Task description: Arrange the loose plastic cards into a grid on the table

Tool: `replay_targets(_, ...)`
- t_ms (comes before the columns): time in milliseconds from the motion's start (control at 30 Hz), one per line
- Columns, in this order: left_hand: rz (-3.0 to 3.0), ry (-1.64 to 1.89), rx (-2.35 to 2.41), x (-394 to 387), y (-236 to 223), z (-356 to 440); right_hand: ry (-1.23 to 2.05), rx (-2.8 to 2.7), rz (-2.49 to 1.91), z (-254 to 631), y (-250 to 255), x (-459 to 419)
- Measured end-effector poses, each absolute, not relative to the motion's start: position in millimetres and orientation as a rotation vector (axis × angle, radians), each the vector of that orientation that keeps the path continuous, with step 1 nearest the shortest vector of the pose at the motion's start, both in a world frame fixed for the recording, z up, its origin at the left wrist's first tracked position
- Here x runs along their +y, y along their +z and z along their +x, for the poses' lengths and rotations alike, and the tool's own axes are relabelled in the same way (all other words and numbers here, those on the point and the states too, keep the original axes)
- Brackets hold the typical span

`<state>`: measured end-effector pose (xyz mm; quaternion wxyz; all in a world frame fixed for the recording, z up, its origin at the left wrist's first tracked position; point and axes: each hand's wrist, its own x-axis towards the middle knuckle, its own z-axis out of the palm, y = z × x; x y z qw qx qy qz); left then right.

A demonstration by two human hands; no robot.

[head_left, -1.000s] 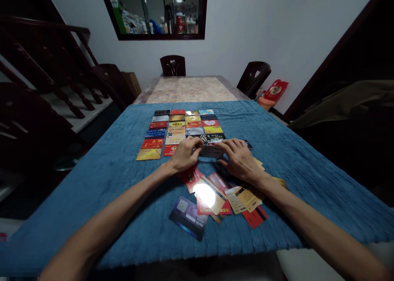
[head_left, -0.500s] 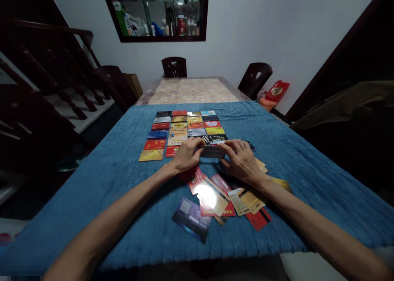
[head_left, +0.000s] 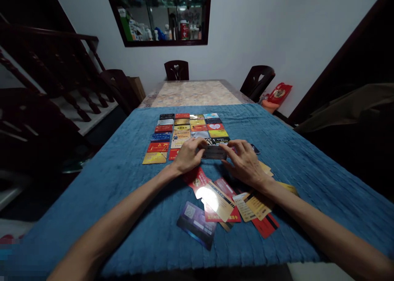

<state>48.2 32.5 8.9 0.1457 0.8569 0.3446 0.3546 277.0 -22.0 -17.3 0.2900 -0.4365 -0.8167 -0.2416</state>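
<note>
A dark grey plastic card (head_left: 214, 152) is held up between my two hands, tilted, with its long side running across. My left hand (head_left: 190, 154) pinches its left end, while my right hand (head_left: 244, 160) grips the right end between thumb and fingers. Beyond it lie rows of cards in several colours, among them a yellow card (head_left: 154, 157) and a blue card (head_left: 160, 137). Closer to me is a loose heap: a purple card (head_left: 197, 225), a shiny gold card (head_left: 219, 201), a red card (head_left: 266, 225) and others overlapping. My hands hide part of the nearest row.
A blue cloth (head_left: 129, 215) covers the near part of the table; the far tabletop (head_left: 197, 93) is marbled. Dark chairs (head_left: 177, 70) stand around it. A red bag (head_left: 279, 93) is at the back right, a stair railing (head_left: 55, 35) at left, and a shelf niche (head_left: 166, 43) in the wall.
The whole view has shifted slightly, moving everything a little down and right. Both hands still hold the grey card, whose face now shows a bit more.
</note>
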Motion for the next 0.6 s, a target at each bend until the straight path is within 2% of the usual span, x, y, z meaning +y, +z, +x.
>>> replay_targets(333,2.805,0.931,0.955,35.4,11.8,21.4,-0.663,-2.24,-1.094,264.8,-2.4,1.7)
replay_targets(600,2.916,0.894,0.988,48.3,20.8,-11.6,-0.428,-2.32,-0.979,244.2,8.3,35.8)
